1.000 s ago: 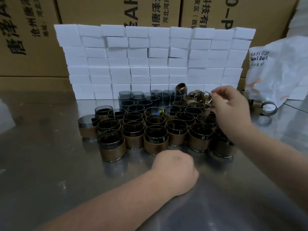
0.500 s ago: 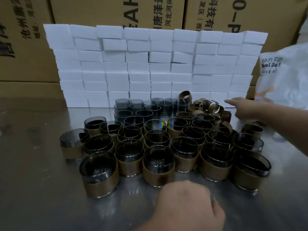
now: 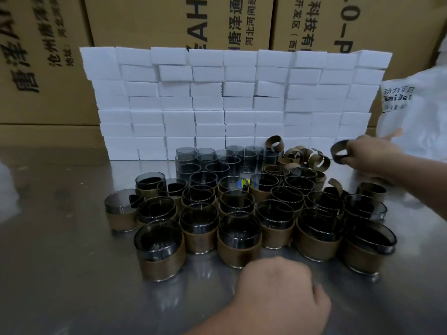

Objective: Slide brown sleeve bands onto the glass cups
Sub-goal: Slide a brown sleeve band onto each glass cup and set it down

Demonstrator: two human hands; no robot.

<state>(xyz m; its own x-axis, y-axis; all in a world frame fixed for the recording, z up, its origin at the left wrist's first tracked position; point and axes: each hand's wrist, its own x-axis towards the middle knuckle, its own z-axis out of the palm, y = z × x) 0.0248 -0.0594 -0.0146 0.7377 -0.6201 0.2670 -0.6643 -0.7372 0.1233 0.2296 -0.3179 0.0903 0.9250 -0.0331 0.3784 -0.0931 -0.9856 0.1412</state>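
Brown band (image 3: 338,153): pinched in the right hand (image 3: 370,154) and held off the table, just right of the loose bands (image 3: 302,158) and not yet on any cup.
Left hand (image 3: 278,293): fingers curled under, knuckles up, resting on the steel table (image 3: 60,262) just in front of the sleeved cups (image 3: 239,240); nothing shows in it.
Bare cups (image 3: 208,160): they stand in the back rows against the white blocks (image 3: 217,100), with sleeved cups in front and the loose bands at their right.
Risk, reach: fetching a bare cup probably means passing over the front rows. A trailing wrist could tip one, and since the glasses stand touching, a knock would likely travel along the row.
Risk, band: it looks like a springy split strip, so a weak pinch could let it drop among the cups.
Risk, fit: pushing the band on one-handed may skid a cup across the smooth steel, so the left hand ought to steady it.
Edges: the blocks close the back and the bag (image 3: 416,112) crowds the right. The table's near edge is out of view.
Open room: steel shows bare to the left of the cups and around the left hand, which looks like the safer spot for sleeving.
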